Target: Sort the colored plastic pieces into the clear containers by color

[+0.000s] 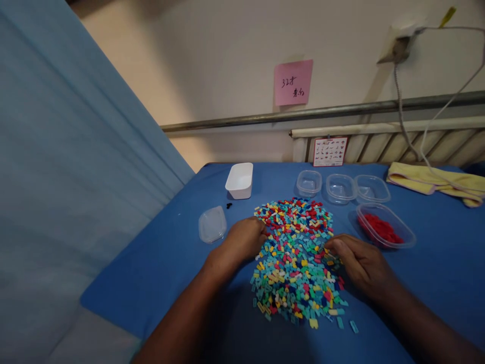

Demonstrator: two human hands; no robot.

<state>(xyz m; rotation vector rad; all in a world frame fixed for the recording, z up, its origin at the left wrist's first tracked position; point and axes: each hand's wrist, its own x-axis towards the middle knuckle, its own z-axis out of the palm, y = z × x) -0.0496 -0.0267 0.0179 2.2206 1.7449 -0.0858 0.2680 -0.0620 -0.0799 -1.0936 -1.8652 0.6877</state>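
A broad pile of small plastic building pieces (pixel 297 263) in turquoise, yellow, red, blue, green and white lies spread on the blue cloth. At the pile's left edge is my left hand (pixel 247 236), its fingers curled closed and turned down to the pieces; whatever they may hold is hidden. My right hand (pixel 359 260) rests at the right edge, thumb and forefinger pressed together over the pieces. What sits in that pinch is too small to tell. A clear tub (pixel 407 237) holding red pieces (pixel 382 227) stands beyond my right hand.
Three clear tubs (pixel 308 183) stand in a row behind the pile. A white box (pixel 239 182) is at the back left, with a clear lid (pixel 212 224) nearer me and a small black piece (pixel 229 206) between. A yellow towel (pixel 428 180) lies at the back right. Left hangs a blue curtain (pixel 76 126).
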